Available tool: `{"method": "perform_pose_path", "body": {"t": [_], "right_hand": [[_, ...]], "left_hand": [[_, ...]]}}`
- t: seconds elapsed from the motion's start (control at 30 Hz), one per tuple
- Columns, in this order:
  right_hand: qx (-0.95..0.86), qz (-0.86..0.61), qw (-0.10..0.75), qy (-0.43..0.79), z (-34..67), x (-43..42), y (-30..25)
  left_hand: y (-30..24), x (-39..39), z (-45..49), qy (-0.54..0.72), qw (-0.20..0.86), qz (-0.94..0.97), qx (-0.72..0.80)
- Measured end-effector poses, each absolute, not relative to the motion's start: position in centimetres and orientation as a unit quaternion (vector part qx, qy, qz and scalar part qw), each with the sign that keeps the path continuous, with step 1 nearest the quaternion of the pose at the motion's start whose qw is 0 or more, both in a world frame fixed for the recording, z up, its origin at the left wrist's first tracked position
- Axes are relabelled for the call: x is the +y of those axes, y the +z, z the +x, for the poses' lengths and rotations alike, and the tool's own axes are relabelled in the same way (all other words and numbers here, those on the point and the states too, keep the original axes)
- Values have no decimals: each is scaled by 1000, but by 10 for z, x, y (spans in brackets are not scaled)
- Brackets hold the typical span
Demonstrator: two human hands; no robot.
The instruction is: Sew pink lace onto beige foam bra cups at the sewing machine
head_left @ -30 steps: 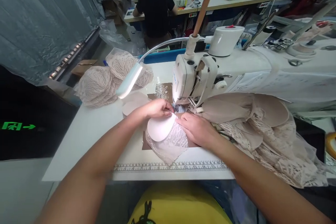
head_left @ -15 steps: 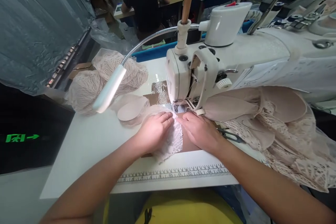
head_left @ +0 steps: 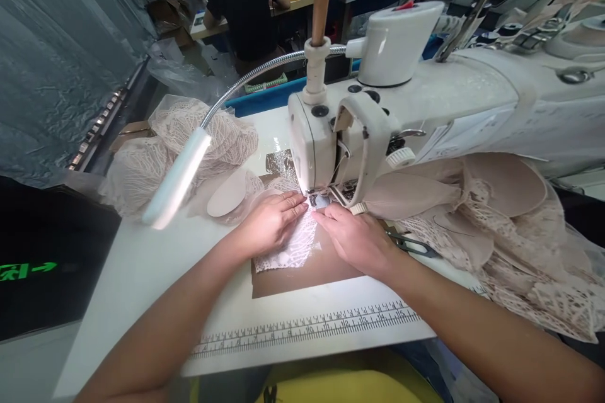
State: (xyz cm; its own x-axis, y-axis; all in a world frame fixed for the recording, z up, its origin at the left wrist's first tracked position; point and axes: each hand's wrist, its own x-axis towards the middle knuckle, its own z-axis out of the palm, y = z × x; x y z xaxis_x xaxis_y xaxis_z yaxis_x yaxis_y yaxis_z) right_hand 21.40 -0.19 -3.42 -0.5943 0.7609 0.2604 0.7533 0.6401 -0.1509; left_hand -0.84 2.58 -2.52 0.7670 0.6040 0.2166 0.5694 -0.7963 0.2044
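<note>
A piece of pale pink lace fabric (head_left: 295,249) lies under the presser-foot area of a white sewing machine (head_left: 307,141), its lower edge spread over a brown sheet (head_left: 288,283). My left hand (head_left: 270,225) rests on the lace just left of the needle, fingers stretched out and lying flat. On the other side, my right hand (head_left: 357,236) has thumb and forefinger closed at the lace's right edge, close to the metal presser foot (head_left: 319,200). The needle's tip is too small to make out. Dark-handled thread snips (head_left: 416,245) lie beside my right wrist.
A lit lamp (head_left: 179,176) on a bendy metal neck hangs left of the machine head. Lace bundles (head_left: 208,138) lie behind it, with more lace pieces (head_left: 501,227) heaped at right. A printed ruler (head_left: 307,330) runs along the front edge. A person (head_left: 243,6) sits farther back.
The lace's lower edge has moved up and left towards the machine, baring more of the brown sheet. Both hands stay by the presser foot. The whole view has shifted slightly.
</note>
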Motion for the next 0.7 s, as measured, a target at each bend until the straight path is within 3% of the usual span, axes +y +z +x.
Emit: {"method": "perform_pose_path", "body": {"t": [0.27,0.43,0.7], "right_hand": [[-921,-304,221,108,225,-6,-34],[-897,-329,258,145,225,-6,-31],[-918,-327,209,84,224,-2,-40]], "left_hand": [[1,0,-3,115,182,904,369],[-12,-6,9,143,155,877,433],[-15,0,2,194,260,842,431]]}}
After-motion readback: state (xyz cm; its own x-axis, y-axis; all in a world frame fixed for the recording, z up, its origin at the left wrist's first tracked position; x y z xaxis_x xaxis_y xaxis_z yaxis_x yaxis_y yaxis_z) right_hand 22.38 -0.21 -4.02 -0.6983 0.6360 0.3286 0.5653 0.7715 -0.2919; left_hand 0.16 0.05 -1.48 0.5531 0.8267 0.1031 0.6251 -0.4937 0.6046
